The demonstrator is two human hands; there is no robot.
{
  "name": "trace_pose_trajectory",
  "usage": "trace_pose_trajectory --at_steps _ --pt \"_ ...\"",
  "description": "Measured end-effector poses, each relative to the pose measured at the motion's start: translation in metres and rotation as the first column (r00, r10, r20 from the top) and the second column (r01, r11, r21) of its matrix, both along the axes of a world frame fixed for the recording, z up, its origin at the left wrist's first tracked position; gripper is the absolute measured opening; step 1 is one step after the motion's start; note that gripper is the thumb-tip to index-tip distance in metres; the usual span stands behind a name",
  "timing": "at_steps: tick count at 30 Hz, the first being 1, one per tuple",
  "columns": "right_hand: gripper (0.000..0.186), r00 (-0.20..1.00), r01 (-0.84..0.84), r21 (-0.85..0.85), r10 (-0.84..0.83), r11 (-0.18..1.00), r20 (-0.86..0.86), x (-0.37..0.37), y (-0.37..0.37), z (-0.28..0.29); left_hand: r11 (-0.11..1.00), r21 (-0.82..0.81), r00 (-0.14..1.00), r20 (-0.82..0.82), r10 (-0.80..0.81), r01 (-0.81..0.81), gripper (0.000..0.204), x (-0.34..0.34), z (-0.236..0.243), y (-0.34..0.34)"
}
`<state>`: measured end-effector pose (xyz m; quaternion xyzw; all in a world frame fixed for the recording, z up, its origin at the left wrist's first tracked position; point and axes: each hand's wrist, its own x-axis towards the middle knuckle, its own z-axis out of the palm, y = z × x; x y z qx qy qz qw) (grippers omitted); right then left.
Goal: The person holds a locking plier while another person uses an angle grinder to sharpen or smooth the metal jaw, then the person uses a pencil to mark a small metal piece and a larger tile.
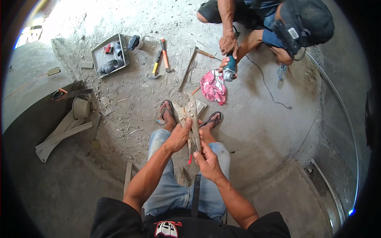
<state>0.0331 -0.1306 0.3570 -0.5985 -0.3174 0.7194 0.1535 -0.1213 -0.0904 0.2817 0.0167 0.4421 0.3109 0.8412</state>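
Between my knees I hold a large pair of metal locking pliers [191, 112], with round rivets near the jaws and a red tip on the lower handle. My left hand [179, 137] is closed around one side of the pliers, its thumb lying along the metal. Lower down, my right hand [209, 163] grips the other handle, fingers curled behind it. Beside the jaws is a pale flat-sided piece [201, 106]; whether it touches the pliers I cannot tell.
Opposite me a co-worker [274, 27] crouches with a teal angle grinder [229, 68]. A pink cloth [214, 87], hammers [164, 55] and a pickaxe-like tool [188, 67] lie on the dusty floor. A tray [126, 59] holds grey pipe fittings. A power cord [264, 81] trails right.
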Motion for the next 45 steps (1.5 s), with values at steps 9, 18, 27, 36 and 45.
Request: trace_pose_trajectory --at_steps 9,18,27,36,45 --pt "0.049 0.956 0.12 -0.147 -0.154 0.982 -0.248 -0.029 0.025 -0.13 0.971 0.083 0.963 -0.17 -0.207 0.223 0.058 -0.047 -0.108 0.03" --pt "0.046 0.935 0.21 0.117 -0.164 0.971 -0.315 -0.027 0.047 -0.274 0.961 0.265 0.869 -0.456 0.191 -0.072 0.03 -0.03 -0.209 0.052" --pt "0.036 0.921 0.186 0.365 -0.033 0.912 -0.387 -0.025 0.075 -0.317 0.828 0.561 0.79 -0.518 0.328 0.024 0.028 -0.039 -0.218 0.054" --pt "0.039 0.833 0.199 0.399 0.06 0.895 -0.55 -0.042 0.053 -0.328 0.758 0.632 0.552 -0.694 0.462 0.161 0.057 -0.017 -0.176 0.045" --pt "0.042 0.815 0.171 0.391 0.093 0.904 -0.572 -0.032 0.045 -0.336 0.847 0.418 0.184 -0.908 0.376 0.328 0.062 -0.007 -0.184 0.04"
